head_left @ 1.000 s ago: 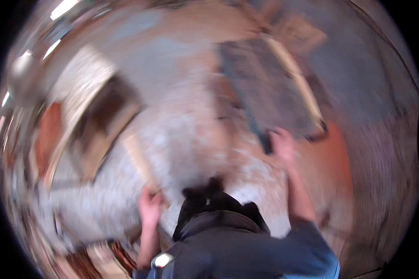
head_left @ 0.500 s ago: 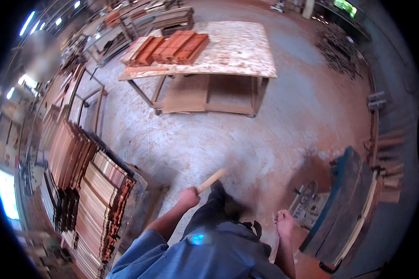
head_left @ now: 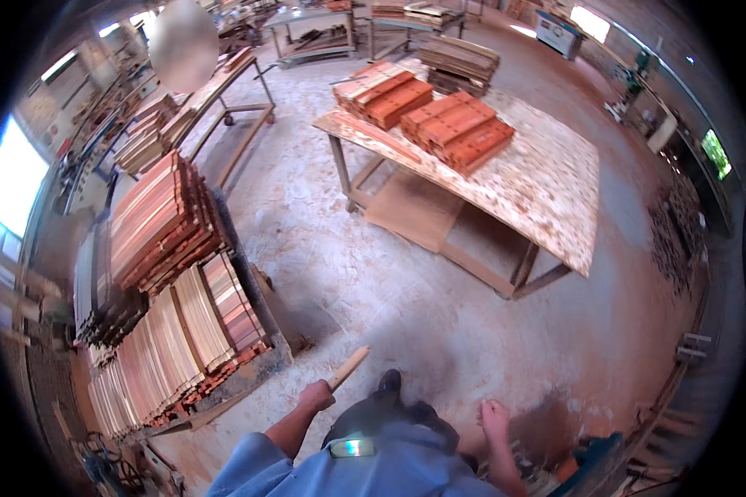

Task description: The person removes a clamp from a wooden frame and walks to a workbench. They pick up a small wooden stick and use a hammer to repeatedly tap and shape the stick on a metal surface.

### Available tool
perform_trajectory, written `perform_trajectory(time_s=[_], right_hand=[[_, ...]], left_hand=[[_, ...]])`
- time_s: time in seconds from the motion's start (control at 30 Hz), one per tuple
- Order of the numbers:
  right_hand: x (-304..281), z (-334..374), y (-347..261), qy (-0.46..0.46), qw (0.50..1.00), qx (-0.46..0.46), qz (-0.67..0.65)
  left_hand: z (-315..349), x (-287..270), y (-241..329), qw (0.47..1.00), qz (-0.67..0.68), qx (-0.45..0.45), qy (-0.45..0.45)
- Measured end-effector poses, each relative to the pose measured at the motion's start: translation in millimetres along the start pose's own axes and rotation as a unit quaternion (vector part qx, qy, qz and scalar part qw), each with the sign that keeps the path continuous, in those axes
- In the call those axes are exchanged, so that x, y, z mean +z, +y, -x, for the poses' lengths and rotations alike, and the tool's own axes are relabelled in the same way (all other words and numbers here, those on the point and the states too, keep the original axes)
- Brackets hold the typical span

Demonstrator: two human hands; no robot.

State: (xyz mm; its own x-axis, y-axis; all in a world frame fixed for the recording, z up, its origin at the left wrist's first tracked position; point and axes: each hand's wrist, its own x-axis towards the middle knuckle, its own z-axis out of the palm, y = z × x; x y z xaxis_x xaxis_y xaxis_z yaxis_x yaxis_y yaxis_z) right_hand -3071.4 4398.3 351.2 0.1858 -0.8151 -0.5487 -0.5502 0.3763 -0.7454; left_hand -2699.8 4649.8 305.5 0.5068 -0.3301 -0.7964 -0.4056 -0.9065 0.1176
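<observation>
My left hand [head_left: 315, 396] is closed around one end of a short, pale wooden strip [head_left: 350, 368], which points forward and slightly right over the floor. On the other side of my body, my right hand [head_left: 494, 417] hangs with its fingers curled in, and nothing shows in it. Beyond the left hand, to the left, lie large stacks of wooden slats [head_left: 162, 340] in pale, brown and reddish tones. One of my dark shoes [head_left: 390, 381] shows between the hands.
Ahead stands a low worktable [head_left: 547, 190] with a dusty, flaked top, carrying reddish timber pieces [head_left: 456, 124]. A wheeled frame [head_left: 232, 116] stands at the far left. Behind the table sits a stack of boards [head_left: 460, 60]. A dark green-edged machine [head_left: 593, 455] is near my right side.
My view has turned left, so the table sits further right and nearer, and the slat stacks show more fully. The strip stays in my left hand; my right hand stays curled.
</observation>
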Motion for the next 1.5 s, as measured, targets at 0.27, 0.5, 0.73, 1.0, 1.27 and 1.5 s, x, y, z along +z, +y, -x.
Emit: perform_trajectory(time_s=[0.27, 0.5, 0.73, 1.0, 1.27, 1.5], right_hand=[[3.5, -90.3, -60.8, -0.093, 0.993, 0.02, 0.069], [59.1, -186.2, -156.0, -0.176, 0.978, -0.045, 0.102], [147.3, -269.8, -250.2, -0.253, 0.921, -0.143, 0.258], [231.4, -314.8, -379.3, -0.28, 0.924, -0.104, 0.24], [359.3, -374.2, -523.7, -0.314, 0.876, -0.306, 0.199], [473.6, -420.6, -628.9, -0.402, 0.881, -0.235, 0.08]], left_hand=[[-20.2, -44.3, 64.7, 0.992, 0.109, -0.017, 0.063], [-49.5, -128.5, 113.6, 0.935, 0.313, -0.029, 0.162], [-120.3, -204.0, 112.0, 0.872, 0.431, -0.044, 0.228], [-196.5, -347.2, 120.7, 0.86, 0.432, -0.084, 0.259], [-287.2, -458.5, 96.6, 0.808, 0.477, -0.132, 0.32], [-363.3, -564.0, 56.8, 0.766, 0.531, -0.166, 0.322]])
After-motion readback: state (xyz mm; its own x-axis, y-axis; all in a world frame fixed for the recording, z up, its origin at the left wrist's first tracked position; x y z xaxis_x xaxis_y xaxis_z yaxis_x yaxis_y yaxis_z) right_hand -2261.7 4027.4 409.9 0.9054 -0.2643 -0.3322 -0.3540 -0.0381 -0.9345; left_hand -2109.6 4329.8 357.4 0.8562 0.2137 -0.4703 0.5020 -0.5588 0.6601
